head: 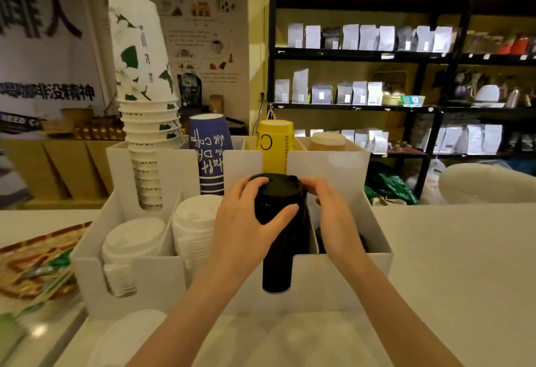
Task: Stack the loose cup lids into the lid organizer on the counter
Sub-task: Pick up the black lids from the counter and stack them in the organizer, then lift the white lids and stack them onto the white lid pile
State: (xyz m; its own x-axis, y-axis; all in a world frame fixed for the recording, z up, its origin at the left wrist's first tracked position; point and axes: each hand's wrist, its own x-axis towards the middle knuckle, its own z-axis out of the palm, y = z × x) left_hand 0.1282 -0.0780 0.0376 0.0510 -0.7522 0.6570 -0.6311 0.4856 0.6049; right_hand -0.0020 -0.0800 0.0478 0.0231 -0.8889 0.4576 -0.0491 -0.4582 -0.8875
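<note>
A white lid organizer stands on the counter in front of me. Its third front compartment holds a tall stack of black lids. My left hand wraps the stack's upper left side, thumb across its front. My right hand rests fingertips on the top right rim of the same stack. Two stacks of white lids fill the left compartments. More dark lids sit low in the rightmost compartment, mostly hidden by my right wrist. A loose white lid, blurred, lies on the counter at lower left.
Behind the lids the organizer holds stacked paper cups: white-and-green, blue, yellow and tan. A patterned tray with packets sits at left. Black shelves of bags stand behind. The white counter extends right.
</note>
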